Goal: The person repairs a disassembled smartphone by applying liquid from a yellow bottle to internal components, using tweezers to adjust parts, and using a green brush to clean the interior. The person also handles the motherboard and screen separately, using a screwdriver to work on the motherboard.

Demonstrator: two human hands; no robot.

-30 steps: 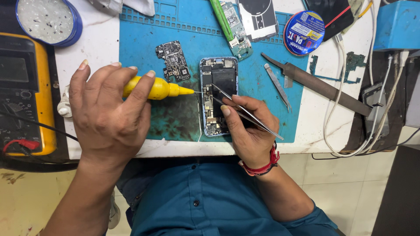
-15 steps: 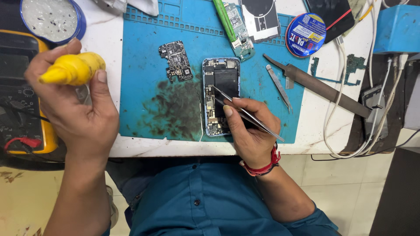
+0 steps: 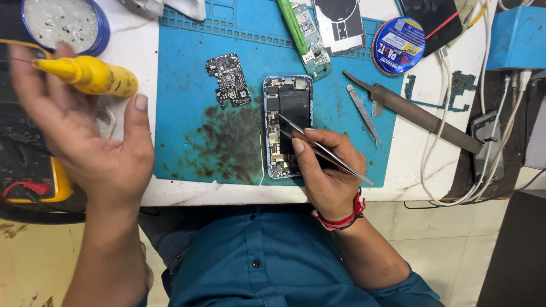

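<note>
Nearest the camera, the person's blue shirt [image 3: 267, 267] fills the lower middle of the head view, with both forearms reaching up from it toward the white table [image 3: 133, 57]. The right hand [image 3: 324, 170], a red thread band at its wrist, rests on the near edge of the blue work mat [image 3: 187, 102]; its fingers [image 3: 301, 149] are pinched around a pair of metal tweezers [image 3: 318, 149], whose tips lie inside the opened phone [image 3: 288, 126]. That phone lies face-open on the mat just left of the hand, its battery and small boards exposed, beside a dark smeared patch on the mat. The left hand [image 3: 85, 142] is raised over the table's left side above a yellow multimeter [image 3: 34, 182], blurred, the fingers loosely curled around a yellow squeeze bottle [image 3: 91, 75] with its nozzle pointing left; the thumb stands apart from it. Farther up the mat lies a loose circuit board [image 3: 228, 79], well apart from the phone. To the right are a second pair of tweezers [image 3: 364, 113] and a long dark file [image 3: 421, 113]. At the far edge sit a round blue tin [image 3: 62, 23], a green-handled tool [image 3: 293, 25] and a blue spool [image 3: 398, 45].
</note>
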